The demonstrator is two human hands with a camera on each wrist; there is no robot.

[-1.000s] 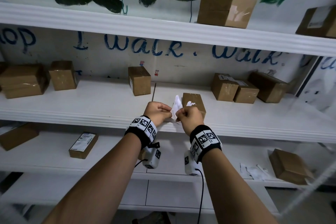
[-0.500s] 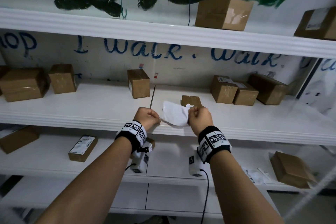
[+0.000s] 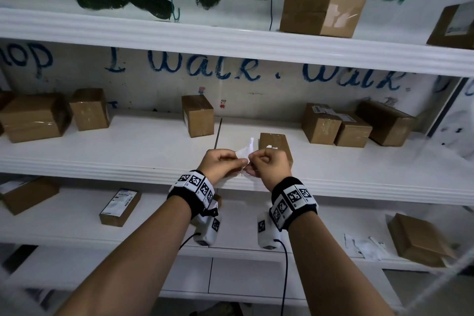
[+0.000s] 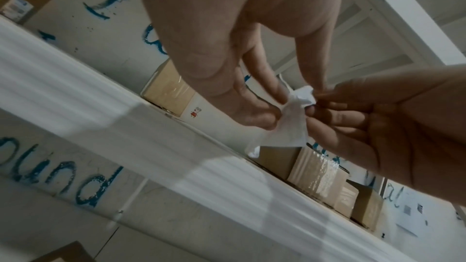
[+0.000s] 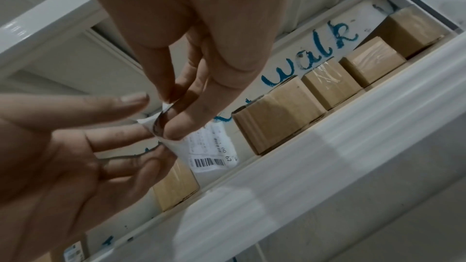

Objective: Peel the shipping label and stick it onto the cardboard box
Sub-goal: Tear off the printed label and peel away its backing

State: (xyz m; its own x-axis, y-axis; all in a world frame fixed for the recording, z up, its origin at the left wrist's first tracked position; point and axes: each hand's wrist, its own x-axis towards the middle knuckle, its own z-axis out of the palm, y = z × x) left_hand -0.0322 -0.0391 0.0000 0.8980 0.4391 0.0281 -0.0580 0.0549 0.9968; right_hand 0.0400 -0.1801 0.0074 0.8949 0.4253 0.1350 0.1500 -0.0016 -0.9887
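Hands [image 3: 222, 165] have closed back together since half a second ago, both pinching the shipping label [image 5: 211, 148] just before the cardboard box [image 3: 274, 142], so you're still peeling.

wall [image 3: 269, 95] reads "i walk. walk"; shipping label [image 5: 211, 146] shows "62".

Thirteen cardboard boxes [image 3: 275, 145], one label [image 3: 242, 155], two hands [image 3: 221, 165].
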